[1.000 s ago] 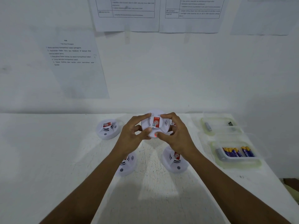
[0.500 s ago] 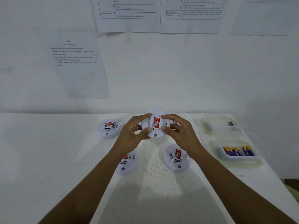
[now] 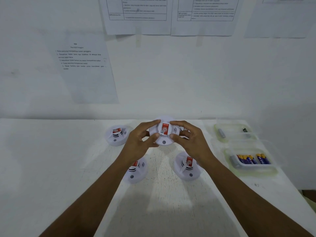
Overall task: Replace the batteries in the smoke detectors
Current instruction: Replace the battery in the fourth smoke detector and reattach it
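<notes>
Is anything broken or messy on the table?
Nothing stands out. The left hand and right hand hold one detector above the table. Three more detectors rest on it, looking whole. The batteries lie inside their trays; none have spilled.

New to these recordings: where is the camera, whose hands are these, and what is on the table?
No machine here: a person works with bare hands, filmed by one camera on their head, looking forward and down. The left hand and right hand together hold a round white smoke detector above the white table, fingers curled round its rim. Others lie on it: a far-left detector, a near-left detector and a near-right detector. At right, a clear container holds blue-and-yellow batteries; the container behind it holds a grey battery and a dark one.
</notes>
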